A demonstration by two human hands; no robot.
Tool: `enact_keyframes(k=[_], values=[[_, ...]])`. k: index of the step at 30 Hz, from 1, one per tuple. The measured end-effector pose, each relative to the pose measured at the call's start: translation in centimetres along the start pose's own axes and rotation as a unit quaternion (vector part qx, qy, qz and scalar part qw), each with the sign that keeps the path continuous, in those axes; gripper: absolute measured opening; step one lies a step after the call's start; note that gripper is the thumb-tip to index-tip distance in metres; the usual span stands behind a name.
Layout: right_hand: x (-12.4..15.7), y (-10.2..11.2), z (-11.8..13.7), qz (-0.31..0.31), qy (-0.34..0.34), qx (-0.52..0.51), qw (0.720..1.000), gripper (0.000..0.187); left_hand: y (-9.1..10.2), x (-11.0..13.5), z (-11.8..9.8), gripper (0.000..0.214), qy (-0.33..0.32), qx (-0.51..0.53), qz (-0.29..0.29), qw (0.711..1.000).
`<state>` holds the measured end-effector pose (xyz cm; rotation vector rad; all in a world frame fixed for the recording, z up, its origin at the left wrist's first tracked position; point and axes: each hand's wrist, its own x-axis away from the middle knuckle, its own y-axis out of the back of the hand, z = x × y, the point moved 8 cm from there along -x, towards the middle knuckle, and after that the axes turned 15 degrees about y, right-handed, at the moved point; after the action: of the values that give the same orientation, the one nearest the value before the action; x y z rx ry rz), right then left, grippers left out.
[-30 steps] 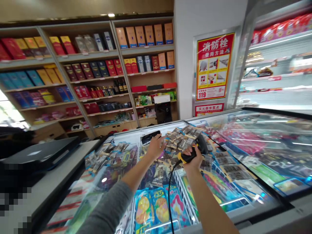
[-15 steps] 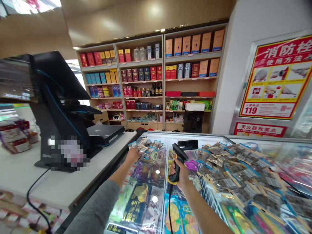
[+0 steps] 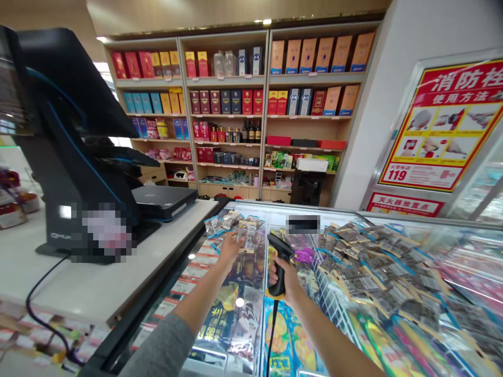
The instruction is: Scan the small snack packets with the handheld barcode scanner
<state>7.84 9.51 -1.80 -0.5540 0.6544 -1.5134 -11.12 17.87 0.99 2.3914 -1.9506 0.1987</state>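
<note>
My right hand [image 3: 287, 277] is wrapped round the handle of a black barcode scanner [image 3: 280, 248] with yellow trim, its cable hanging down. My left hand [image 3: 231, 246] has its fingers closed at the edge of a small clear packet [image 3: 248, 236] with a barcode label and a tan strip. The packet is in front of the scanner's head, to its left. Behind my left hand lies a small pile of similar packets [image 3: 220, 222] on the glass top. What is inside the packets is too small to make out.
A glass-topped freezer [image 3: 236, 324] shows bagged goods beneath. Many small packets [image 3: 377, 262] are spread on its right side. A checkout terminal [image 3: 74, 131] stands on the white counter [image 3: 90, 293] at left. Stocked shelves [image 3: 226, 81] line the back wall.
My left hand has moved right from the packet pile, bringing a packet towards the scanner. The scanner stays in my right hand, and the view has shifted slightly.
</note>
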Motion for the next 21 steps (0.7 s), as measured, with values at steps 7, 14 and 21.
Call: enact_keyframes(k=[7,14,21], values=[[4.5,0.9,3.3,0.037,0.046,0.278,0.959,0.035,-3.3,3.4,3.0,0.047,0.004,0.147,0.013,0.989],[6.1,-0.4,6.8,0.087,0.129,0.578,0.801,0.017,-3.0,3.7,2.9,0.042,-0.025,0.144,0.011,0.989],[6.4,-0.3,6.8,0.077,0.14,0.548,0.821,0.009,-3.0,3.4,3.5,0.034,-0.015,0.114,0.0,0.993]])
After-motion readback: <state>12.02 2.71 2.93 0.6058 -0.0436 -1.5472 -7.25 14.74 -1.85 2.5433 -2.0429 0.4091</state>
